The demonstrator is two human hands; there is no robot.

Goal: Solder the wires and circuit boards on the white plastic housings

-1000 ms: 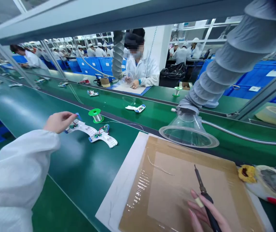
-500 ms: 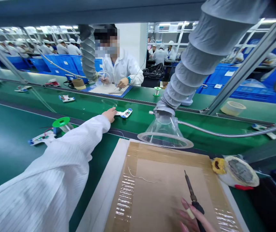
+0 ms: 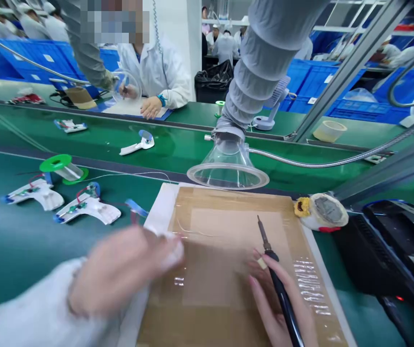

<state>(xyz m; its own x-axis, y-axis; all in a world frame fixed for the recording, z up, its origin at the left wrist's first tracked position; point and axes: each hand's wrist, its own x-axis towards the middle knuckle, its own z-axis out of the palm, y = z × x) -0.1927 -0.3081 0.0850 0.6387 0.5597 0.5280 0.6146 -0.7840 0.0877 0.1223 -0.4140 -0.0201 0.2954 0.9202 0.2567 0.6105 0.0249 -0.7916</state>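
Note:
My left hand is a motion blur above the left edge of a tape-covered cardboard mat; I cannot tell whether it holds anything. My right hand grips a black-handled soldering iron, tip raised over the mat, with a small cream piece by the fingers. A thin length of solder wire lies on the mat. To the left, on the green bench, are white plastic parts with blue ends, small circuit boards and red wires, plus a green-flanged solder spool.
A clear fume hood on a grey duct hangs above the mat's far edge. A yellow-topped iron cleaner stands to the right, beside a black unit. Across the bench, a co-worker works; blue crates stand behind.
My left arm has drawn back from the far belt to the mat's left edge. The view has tilted and shifted, while my right hand keeps the iron in much the same grip.

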